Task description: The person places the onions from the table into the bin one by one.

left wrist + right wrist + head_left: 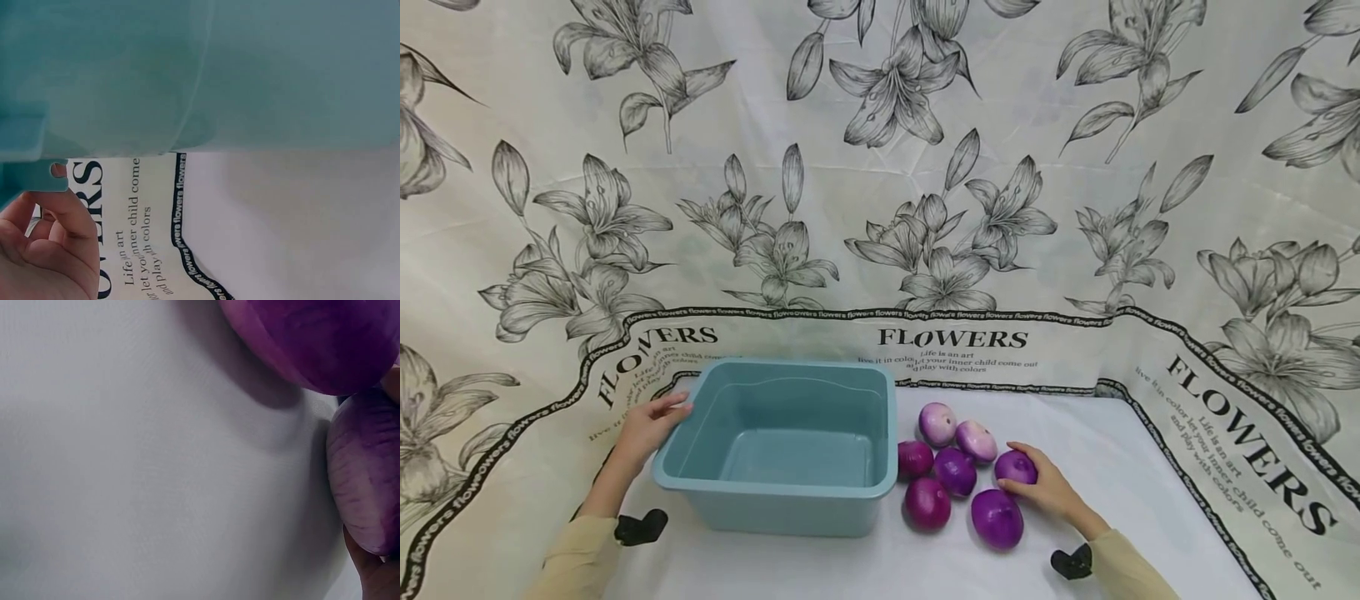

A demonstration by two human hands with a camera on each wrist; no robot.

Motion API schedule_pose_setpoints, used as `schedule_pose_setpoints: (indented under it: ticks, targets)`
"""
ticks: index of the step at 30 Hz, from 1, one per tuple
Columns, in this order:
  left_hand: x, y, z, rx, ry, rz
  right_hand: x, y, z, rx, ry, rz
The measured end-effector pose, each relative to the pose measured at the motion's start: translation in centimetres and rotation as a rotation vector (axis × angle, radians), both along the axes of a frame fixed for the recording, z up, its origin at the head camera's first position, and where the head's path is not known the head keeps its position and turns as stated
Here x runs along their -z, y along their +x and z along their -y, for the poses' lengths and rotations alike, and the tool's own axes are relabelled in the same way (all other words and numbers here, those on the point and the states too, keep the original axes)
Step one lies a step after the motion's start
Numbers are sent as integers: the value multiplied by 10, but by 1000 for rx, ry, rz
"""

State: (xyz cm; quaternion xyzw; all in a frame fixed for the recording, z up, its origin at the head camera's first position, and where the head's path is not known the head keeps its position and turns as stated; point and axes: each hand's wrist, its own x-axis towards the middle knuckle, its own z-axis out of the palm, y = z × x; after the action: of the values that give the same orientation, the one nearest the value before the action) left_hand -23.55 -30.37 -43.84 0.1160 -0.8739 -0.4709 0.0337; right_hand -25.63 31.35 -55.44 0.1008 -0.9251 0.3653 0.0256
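Note:
A blue-green plastic basin (pixel 778 490) stands upright on the white cloth, with nothing inside it. At its left rim my left hand (pixel 651 427) grips the edge; the left wrist view shows the fingers (pixel 65 215) curled at the rim's lip. My right hand (pixel 1047 490) holds a purple onion (pixel 1017 470) between thumb and fingers, at the right side of a group of several onions. In the right wrist view the held onion (pixel 365 475) fills the right edge. A larger purple onion (pixel 997 518) lies just in front of it.
Beside the basin's right wall lie a dark red onion (pixel 915 459), a reddish one (pixel 927 503) and a purple one (pixel 955 472). Two paler onions, one (pixel 937 424) left of the other (pixel 976 440), sit behind. A flower-printed curtain (pixel 955 350) borders the white table cloth (pixel 1075 425).

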Motion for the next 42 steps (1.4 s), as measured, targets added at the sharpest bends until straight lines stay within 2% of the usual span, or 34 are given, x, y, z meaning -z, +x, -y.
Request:
schedule_pose_setpoints:
  ticks: [7, 16, 23, 35, 42]
  targets:
    - [1, 2, -2, -6, 9, 6, -11, 0, -1, -27, 18, -34]
    - [0, 2, -2, -9, 5, -12, -44, -8, 7, -80, -1, -66]
    - [2, 2, -3, -14, -2, -34, -71, -13, 18, -155, -17, -85]
    - [5, 3, -5, -26, -7, -6, -132, -20, 54, -205, -54, -208]
    - [-5, 2, -5, -12, -45, 3, -169, -31, 75, -237, -64, -264]
